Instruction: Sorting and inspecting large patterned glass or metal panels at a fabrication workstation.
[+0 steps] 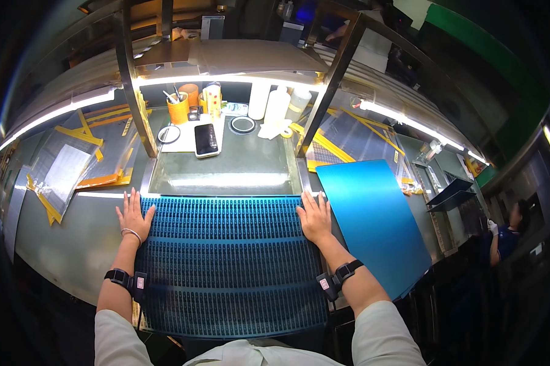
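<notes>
A large blue patterned sheet (232, 262), covered with rows of small dark slots, lies in front of me. Its near edge reaches close to my body. My left hand (136, 218) rests at the far left corner, fingers spread, the thumb touching the edge. At the far right corner lies my right hand (315, 218), its fingers stretched forward. Neither hand grips anything. Just right of my right hand is a plain glossy blue sheet (379, 222), flat on the bench. Black straps with small modules circle both my forearms.
Beyond the patterned sheet, a phone (206, 140), an orange pen cup (178, 110), white bottles (277, 107) and a tape roll (243, 125) stand on the bench. Yellow-edged clear sheets (104, 152) lie at left. Metal posts (330, 79) rise ahead. A co-worker (507, 235) is far right.
</notes>
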{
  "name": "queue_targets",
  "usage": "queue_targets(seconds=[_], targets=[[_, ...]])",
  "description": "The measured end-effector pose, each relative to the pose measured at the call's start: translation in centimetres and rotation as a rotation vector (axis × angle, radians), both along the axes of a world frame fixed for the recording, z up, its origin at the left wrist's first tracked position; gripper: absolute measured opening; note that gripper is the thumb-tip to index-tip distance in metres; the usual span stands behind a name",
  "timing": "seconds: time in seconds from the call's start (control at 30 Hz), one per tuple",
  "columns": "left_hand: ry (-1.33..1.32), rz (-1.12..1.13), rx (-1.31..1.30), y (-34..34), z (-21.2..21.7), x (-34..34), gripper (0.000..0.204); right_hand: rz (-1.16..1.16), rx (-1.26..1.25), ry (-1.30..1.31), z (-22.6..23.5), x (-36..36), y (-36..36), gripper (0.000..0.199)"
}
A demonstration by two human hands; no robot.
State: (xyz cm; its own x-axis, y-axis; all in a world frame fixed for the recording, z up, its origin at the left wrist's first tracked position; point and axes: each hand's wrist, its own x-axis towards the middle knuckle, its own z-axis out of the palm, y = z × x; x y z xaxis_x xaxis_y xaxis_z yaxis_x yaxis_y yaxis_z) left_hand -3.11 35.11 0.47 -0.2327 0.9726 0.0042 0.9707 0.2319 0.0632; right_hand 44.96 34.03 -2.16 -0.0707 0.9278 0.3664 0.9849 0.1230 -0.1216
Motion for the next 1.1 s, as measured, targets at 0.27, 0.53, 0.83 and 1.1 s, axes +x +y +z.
queue_targets(seconds=[0.27,0.53,0.83,1.1], targets=[[0.055,0.078,-0.070,-0.1,0.6,0.7,0.073,0.258,-0.234,0.046,4.5,0.8,-23.6,0.062],[-0.034,0.144,-0.042,-19.6,0.0,-2.8,0.075,0.197,-0.140,0.240,5.8,1.9,-32.8,0.053],[-0.984,0.800,0.300,-30.4,-4.6,-1.8,0.047,0.329,-0.108,0.045,3.5,2.6,-28.2,0.050],[-1.162,0.575,0.659,-27.3,-0.3,-4.3,0.033,0.521,0.276,-0.052,9.6,2.1,-26.3,0.024]])
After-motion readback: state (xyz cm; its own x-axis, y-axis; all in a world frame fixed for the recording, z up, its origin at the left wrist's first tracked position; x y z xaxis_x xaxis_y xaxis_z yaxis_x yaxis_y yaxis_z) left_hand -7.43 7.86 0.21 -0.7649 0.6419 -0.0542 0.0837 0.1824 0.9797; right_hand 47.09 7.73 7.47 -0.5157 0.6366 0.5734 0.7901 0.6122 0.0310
